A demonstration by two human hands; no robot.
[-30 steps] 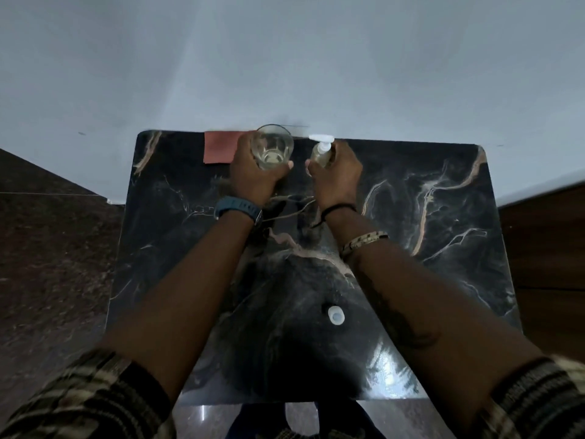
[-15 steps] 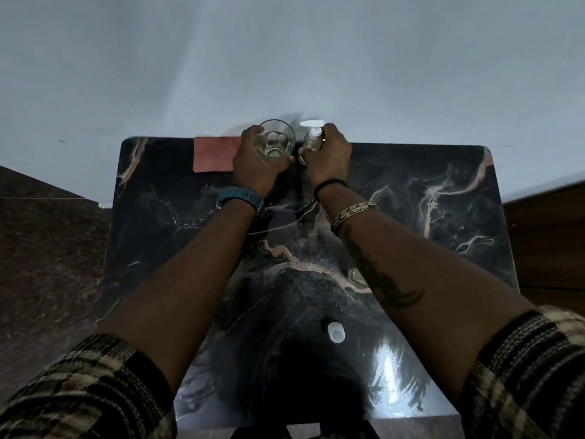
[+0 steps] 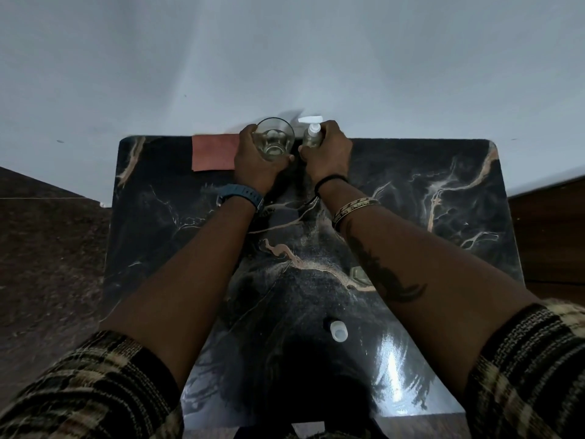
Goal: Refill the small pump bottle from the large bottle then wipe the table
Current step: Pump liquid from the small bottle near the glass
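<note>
While reaching straight out to twelve o'clock, gripping with both hands at the far edge of the counter (image 3: 443, 217). Left hand (image 3: 256, 166) wrapped round a clear glass (image 3: 273, 139), fingers curled about its wall, a little clear liquid at the bottom. Right hand (image 3: 327, 156) wrapped round the small pump bottle (image 3: 311, 137), pump head on, nozzle pointing to nine o'clock, toward the glass.

Both upright, long axes vertical, side by side: glass at nine o'clock of the bottle and just beside it. Cannot tell whether touching, nor whether resting on the counter or lifted just off it. No large bottle anywhere in view; judging by the liquid, taking the glass as the source.

Pink cloth (image 3: 215, 152) flat at the far edge, at nine o'clock of the left hand and partly hidden behind it. Much nearer that hand, then, and well apart from the right. Small white cap (image 3: 338, 330) near the front edge, at six o'clock of the right hand, well apart from both hands.

With the pump head seated, probably done with the refill, wiping to come. Turns on the cloth lying just to nine o'clock of the left hand: let go of the glass, then shift sideways to the cloth. Mind the glass when drawing the cloth back across, standing right in the path and easy to knock.
</note>
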